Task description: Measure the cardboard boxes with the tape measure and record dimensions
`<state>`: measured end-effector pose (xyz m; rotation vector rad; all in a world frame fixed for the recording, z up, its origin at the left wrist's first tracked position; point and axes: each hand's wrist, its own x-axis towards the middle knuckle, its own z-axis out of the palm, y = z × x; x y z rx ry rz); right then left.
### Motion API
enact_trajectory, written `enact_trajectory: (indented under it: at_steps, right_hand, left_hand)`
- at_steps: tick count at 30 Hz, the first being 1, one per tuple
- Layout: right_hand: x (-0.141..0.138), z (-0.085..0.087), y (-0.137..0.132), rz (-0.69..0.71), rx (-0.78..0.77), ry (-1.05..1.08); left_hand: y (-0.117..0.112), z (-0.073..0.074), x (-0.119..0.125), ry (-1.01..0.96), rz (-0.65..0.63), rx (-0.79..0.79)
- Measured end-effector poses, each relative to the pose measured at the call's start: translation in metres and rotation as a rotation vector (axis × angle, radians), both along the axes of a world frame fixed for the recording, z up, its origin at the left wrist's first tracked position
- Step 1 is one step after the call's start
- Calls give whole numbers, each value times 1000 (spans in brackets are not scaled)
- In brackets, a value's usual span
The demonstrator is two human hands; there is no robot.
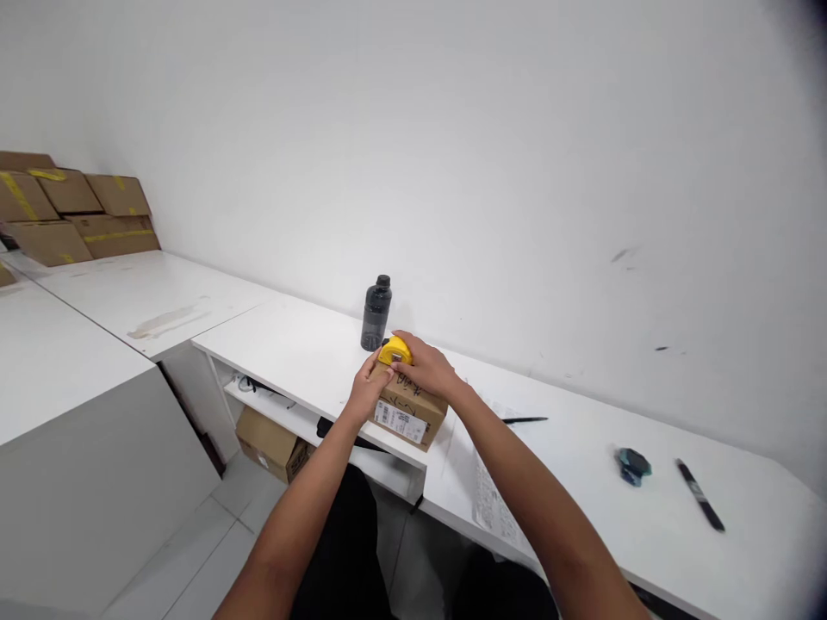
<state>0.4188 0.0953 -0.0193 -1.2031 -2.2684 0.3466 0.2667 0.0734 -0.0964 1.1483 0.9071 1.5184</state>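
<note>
A yellow tape measure is held just over the top of a small brown cardboard box. My right hand is closed round its right side, thumb in front and fingers behind. At its left end is my left hand, its thumb and fingers closed on the tape measure's lower left edge; whether they pinch the blade's tip is too small to tell. Handwriting marks the box's top, and a white label covers part of its front. Behind the hands stands a dark transparent water bottle.
Printed paper lies beneath my right forearm, with a black pen beyond it. Farther right are a dark teal object and a black marker. Cardboard boxes are stacked far left. An open carton sits below the desk.
</note>
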Motion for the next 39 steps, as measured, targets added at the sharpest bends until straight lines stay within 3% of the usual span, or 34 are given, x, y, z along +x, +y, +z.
enact_trajectory:
  at_steps: [3,6,8,10,11,13,15,16,17,18,20,23,25,29,31,33,35,37,39]
  right_hand:
    - [19,-6,-18,-106,111,81]
    - [45,-28,-48,-224,149,380]
    - [63,-49,-72,-277,71,675]
    - [78,-70,-96,-269,-100,942]
    - [85,-79,-107,-257,-197,1046]
    - [97,-92,-123,-245,-346,1195]
    - [109,-99,-132,-276,-373,1293]
    - [115,-101,-133,-314,-336,1341]
    - [122,-101,-132,-367,-273,1393]
    - [127,-100,-129,-422,-199,1448]
    - [135,-98,-121,-504,-85,1549]
    - [135,-97,-107,-497,-103,1597]
    - [134,-101,-99,-445,-191,1548]
    - [159,-112,-81,-342,-315,1211]
    - [192,-114,-66,-409,-300,831]
    - [228,-115,-43,-629,-174,285]
    - [258,-116,-19,-726,-141,-220]
    - [278,-117,2,-704,-166,-456]
    - [287,-120,14,-673,-182,-494]
  left_hand:
    - [2,-2,2,-12,27,-50]
    - [11,-2,7,20,80,-66]
    - [22,2,10,69,81,-71]
    - [37,10,15,148,97,-79]
    - [44,16,18,211,145,-76]
    - [54,26,27,399,371,-21]
    - [52,31,43,595,639,128]
    - [45,29,54,652,696,218]
    - [34,26,67,655,675,292]
    - [21,20,82,618,558,324]
    - [-7,7,115,534,145,253]
    - [-30,-6,166,380,-297,99]
    - [-26,-5,191,302,-387,28]
    - [15,-1,214,196,-372,-93]
    - [37,-11,214,197,-403,-100]
    - [52,-27,209,248,-424,-71]
    - [61,-42,202,333,-424,-33]
    - [66,-53,196,424,-414,30]
    - [69,-57,191,526,-405,101]
